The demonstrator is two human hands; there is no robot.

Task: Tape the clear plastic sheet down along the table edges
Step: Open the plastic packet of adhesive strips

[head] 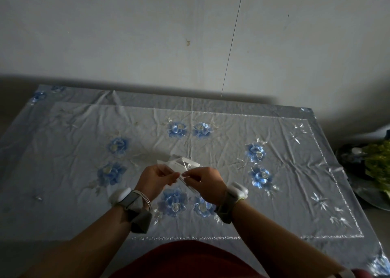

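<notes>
A folded piece of clear plastic (179, 164) hangs above the middle of the table, held between both hands. My left hand (155, 178) grips its left side with curled fingers. My right hand (205, 182) pinches its right edge between thumb and fingertips. Below lies the table (329, 254), covered with a grey cloth (147, 129) bearing blue embroidered flowers; a shiny creased layer lies over the cloth. No tape roll is visible.
A white wall (147, 34) rises right behind the table's far edge, with a thin cord (232, 45) hanging down it. A tray with green leafy stuff (377, 163) sits on the floor to the right. My red-clad lap touches the near edge.
</notes>
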